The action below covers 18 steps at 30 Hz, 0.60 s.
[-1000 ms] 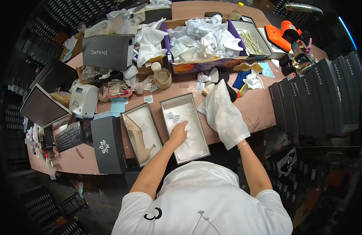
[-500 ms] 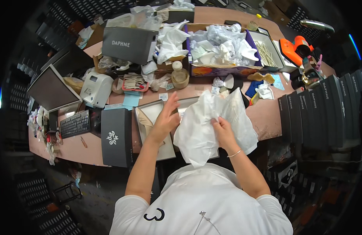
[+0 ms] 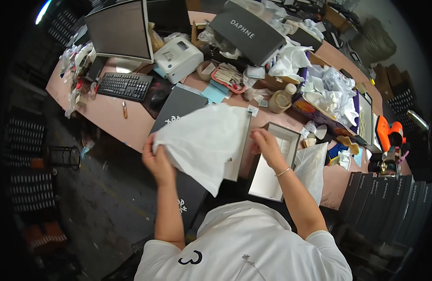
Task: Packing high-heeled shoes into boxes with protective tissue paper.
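My left hand [image 3: 158, 161] grips the left edge of a white sheet of thin wrapping paper [image 3: 199, 140], fingers curled round it. The sheet hangs over a dark grey box [image 3: 178, 107] and covers most of a light-lined open tray [image 3: 234, 164]. My right hand [image 3: 266, 146] is apart from the sheet, its fingers drawn together; whether anything small is between them is hidden. Below that hand lies an open shoe box [image 3: 265, 181], dark outside and white inside. A second white sheet [image 3: 312, 169] lies right of the box, partly behind my right forearm.
A monitor [image 3: 117, 30], keyboard [image 3: 124, 86] and white label printer [image 3: 177, 58] stand at the left. Further back are a red basket of sticks [image 3: 227, 77], a glue jar [image 3: 280, 100] and a carton of crumpled paper [image 3: 326, 114]. Dark shoe boxes [image 3: 377, 201] line the right side.
The view has turned left. My left hand, free before, now holds a white sheet and has drawn it leftward. My right hand has let go of it; the second sheet lies at the right.
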Each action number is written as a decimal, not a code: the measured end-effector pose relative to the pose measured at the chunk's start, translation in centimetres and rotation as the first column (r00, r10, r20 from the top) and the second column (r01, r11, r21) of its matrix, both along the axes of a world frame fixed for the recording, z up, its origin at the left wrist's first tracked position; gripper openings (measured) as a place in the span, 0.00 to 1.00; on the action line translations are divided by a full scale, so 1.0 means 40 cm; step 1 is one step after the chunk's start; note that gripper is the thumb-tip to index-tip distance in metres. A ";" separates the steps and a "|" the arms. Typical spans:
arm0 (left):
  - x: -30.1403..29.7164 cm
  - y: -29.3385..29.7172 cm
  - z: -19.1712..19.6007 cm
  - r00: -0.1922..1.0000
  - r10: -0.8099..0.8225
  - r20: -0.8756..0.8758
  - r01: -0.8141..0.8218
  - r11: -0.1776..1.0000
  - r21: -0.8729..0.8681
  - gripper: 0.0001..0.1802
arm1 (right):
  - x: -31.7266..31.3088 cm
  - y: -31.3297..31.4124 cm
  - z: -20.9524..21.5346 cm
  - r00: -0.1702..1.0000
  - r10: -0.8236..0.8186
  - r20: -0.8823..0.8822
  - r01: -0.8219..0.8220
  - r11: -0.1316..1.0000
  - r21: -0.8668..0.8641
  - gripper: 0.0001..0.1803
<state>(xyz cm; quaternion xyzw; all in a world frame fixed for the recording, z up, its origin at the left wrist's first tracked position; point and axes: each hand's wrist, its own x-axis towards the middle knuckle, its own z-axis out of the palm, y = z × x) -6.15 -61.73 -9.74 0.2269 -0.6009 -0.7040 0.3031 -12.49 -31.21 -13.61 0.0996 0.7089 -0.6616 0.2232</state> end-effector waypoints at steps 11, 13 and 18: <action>0.065 -0.024 0.048 0.942 -0.062 0.330 0.266 0.737 -0.621 0.14 | 0.109 -0.208 -0.112 0.442 0.897 -0.022 -0.484 0.259 0.836 0.44; 0.044 -0.010 0.031 0.931 -0.249 0.268 0.365 0.688 -0.627 0.20 | 0.109 -0.121 -0.117 0.522 0.842 -0.135 -0.333 0.347 0.877 0.42; -0.053 0.035 0.012 0.791 -0.403 0.461 0.607 0.616 -0.502 0.13 | 0.088 -0.036 -0.164 0.681 0.608 -0.408 -0.253 0.718 0.649 0.32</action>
